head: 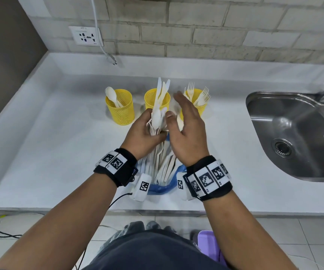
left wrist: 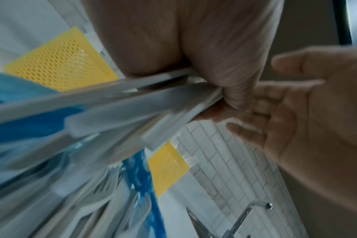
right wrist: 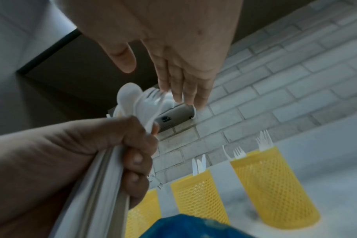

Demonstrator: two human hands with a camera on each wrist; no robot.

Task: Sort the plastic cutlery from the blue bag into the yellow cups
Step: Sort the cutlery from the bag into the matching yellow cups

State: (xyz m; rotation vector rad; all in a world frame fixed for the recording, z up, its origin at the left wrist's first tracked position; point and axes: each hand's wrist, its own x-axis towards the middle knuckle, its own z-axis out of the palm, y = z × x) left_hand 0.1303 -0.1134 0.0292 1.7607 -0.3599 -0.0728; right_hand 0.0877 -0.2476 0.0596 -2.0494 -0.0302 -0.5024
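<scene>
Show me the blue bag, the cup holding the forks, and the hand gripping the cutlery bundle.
blue bag (head: pixel 160 189), head view, near edge of the plastic.
fork cup (head: pixel 201 110), head view, mesh wall.
left hand (head: pixel 141 133), head view, back of the hand.

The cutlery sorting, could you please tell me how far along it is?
Partly done: spoons, knives and forks already stand in separate yellow cups. The left hand grips a mixed bundle; the right hand is open. Much cutlery remains in the blue bag.

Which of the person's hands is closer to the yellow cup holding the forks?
Right. The right hand hovers open just before the fork cup; the left hand grips cutlery further left.
</scene>
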